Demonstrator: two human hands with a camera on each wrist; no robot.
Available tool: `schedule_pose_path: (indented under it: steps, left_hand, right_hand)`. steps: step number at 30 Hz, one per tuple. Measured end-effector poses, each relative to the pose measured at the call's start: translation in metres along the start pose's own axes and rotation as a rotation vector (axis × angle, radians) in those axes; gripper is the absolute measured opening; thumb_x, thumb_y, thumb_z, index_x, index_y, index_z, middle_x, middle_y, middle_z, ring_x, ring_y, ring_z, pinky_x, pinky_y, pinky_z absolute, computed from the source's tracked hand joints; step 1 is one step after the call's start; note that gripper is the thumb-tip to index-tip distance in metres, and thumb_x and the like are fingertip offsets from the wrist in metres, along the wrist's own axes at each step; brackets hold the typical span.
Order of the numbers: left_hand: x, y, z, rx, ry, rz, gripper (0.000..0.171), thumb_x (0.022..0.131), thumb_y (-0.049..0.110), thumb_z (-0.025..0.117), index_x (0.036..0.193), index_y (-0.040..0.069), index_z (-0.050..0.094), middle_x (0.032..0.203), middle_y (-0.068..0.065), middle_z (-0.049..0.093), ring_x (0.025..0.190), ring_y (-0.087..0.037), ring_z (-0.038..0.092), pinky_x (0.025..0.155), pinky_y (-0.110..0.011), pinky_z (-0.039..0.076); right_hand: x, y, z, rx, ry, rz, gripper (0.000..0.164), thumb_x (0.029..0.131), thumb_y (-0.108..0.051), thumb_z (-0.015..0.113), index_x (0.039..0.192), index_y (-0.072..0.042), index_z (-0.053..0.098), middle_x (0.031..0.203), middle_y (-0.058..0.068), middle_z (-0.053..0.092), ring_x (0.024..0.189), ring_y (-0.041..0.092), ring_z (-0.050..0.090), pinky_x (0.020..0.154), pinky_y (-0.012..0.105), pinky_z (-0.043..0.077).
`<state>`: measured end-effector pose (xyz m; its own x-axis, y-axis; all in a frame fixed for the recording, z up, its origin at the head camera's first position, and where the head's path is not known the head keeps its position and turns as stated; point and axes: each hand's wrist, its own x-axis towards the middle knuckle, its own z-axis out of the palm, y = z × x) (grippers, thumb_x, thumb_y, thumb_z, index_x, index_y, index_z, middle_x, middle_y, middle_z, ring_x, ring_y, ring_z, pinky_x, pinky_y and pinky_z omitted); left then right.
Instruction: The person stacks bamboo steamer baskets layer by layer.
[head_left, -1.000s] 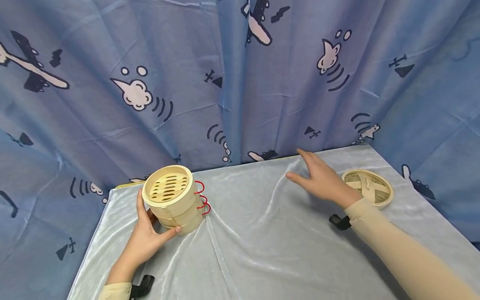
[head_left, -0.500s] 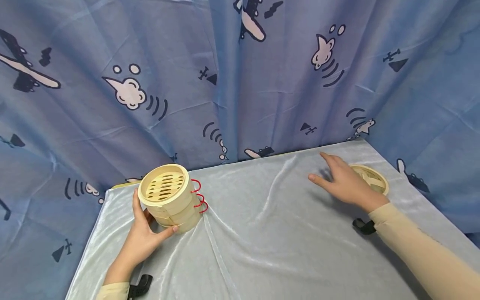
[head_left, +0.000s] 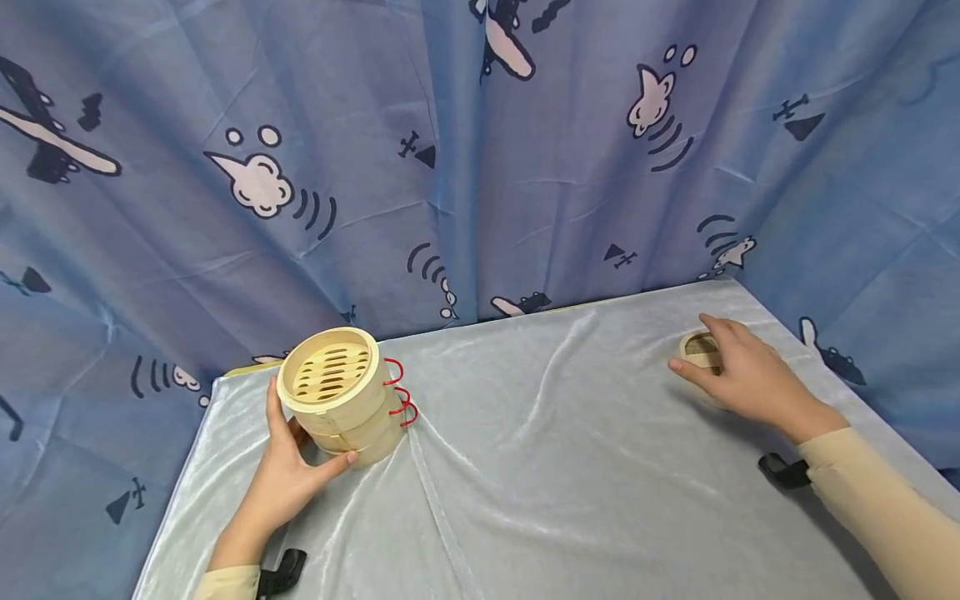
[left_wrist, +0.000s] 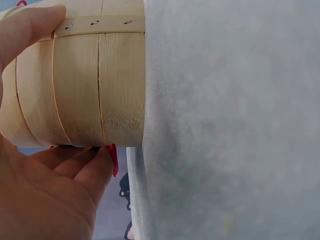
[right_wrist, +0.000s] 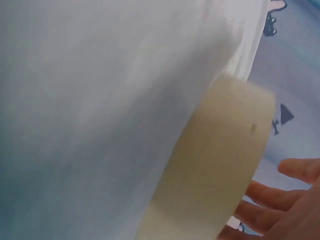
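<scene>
At the left of the table, my left hand (head_left: 281, 483) grips a stack of round bamboo steamer baskets (head_left: 360, 433), thumb on the near side and fingers around the far left. The top basket shows its slotted floor. Red loops (head_left: 405, 408) stick out from the stack's right side. In the left wrist view, the steamer's banded wall (left_wrist: 77, 85) lies between thumb and fingers. My right hand (head_left: 757, 387) hovers over a woven bamboo steamer lid (head_left: 702, 350) at the right, thumb and fingers spread and partly hiding it. The right wrist view shows the lid's rim (right_wrist: 215, 155) beside several fingers (right_wrist: 275, 197).
A pale grey velvet cloth (head_left: 540, 483) with creases covers the table. Behind it and at both sides hangs a blue curtain (head_left: 360, 125) with airplane prints. Black straps sit under both wrists, one a black wrist mount (head_left: 783, 472) at the right.
My right hand has moved right across the table until it overlaps the lid. My left hand stays on the steamer stack, which has not moved.
</scene>
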<state>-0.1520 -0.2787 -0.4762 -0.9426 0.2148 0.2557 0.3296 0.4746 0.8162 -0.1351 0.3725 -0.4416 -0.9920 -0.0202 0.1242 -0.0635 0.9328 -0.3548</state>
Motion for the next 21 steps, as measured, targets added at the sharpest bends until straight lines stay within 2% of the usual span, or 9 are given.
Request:
schedule_pose_path:
  steps: [5,10,12,14,21]
  left_hand:
    - [0.000,0.000,-0.001,0.005,0.003,0.001,0.157,0.080,0.013,0.101,0.169,0.043,-0.025,0.172,-0.014,0.032,0.143,-0.034,0.052,0.105,-0.007,0.038]
    - [0.000,0.000,-0.001,0.005,0.006,0.004,0.157,0.080,0.012,0.101,0.169,0.043,-0.024,0.173,-0.013,0.031,0.138,-0.005,0.052,0.105,-0.007,0.039]
    - [0.000,-0.001,-0.001,0.003,0.009,0.006,0.157,0.080,0.011,0.101,0.169,0.043,-0.024,0.173,-0.013,0.031,0.136,0.002,0.050,0.105,-0.007,0.039]
    - [0.000,-0.001,-0.001,0.003,0.009,0.006,0.157,0.079,0.011,0.101,0.169,0.043,-0.024,0.173,-0.012,0.030,0.136,0.003,0.050,0.105,-0.008,0.039]
    - [0.000,-0.001,0.000,0.009,0.005,0.003,0.157,0.080,0.012,0.101,0.169,0.043,-0.025,0.174,-0.013,0.029,0.137,-0.005,0.052,0.104,-0.008,0.039]
  right_hand:
    - [-0.008,0.017,-0.002,-0.061,0.014,0.015,0.101,0.101,-0.062,0.071,0.161,0.013,0.039,0.151,0.050,0.037,0.131,0.071,0.042,0.100,0.086,0.036]
    - [-0.013,0.028,-0.004,-0.092,0.004,0.029,0.100,0.098,-0.064,0.074,0.156,0.013,0.047,0.152,0.052,0.035,0.132,0.072,0.040,0.098,0.088,0.036]
    - [-0.015,0.032,-0.006,-0.091,-0.010,0.043,0.102,0.097,-0.065,0.075,0.157,0.013,0.046,0.152,0.054,0.033,0.133,0.072,0.039,0.098,0.087,0.037]
    - [-0.016,0.034,-0.007,-0.082,-0.030,0.053,0.106,0.095,-0.066,0.077,0.158,0.012,0.045,0.151,0.055,0.033,0.132,0.072,0.039,0.097,0.087,0.038]
    - [-0.018,0.036,-0.011,-0.051,-0.091,0.093,0.116,0.090,-0.069,0.079,0.161,0.012,0.037,0.144,0.054,0.040,0.125,0.069,0.047,0.094,0.083,0.043]
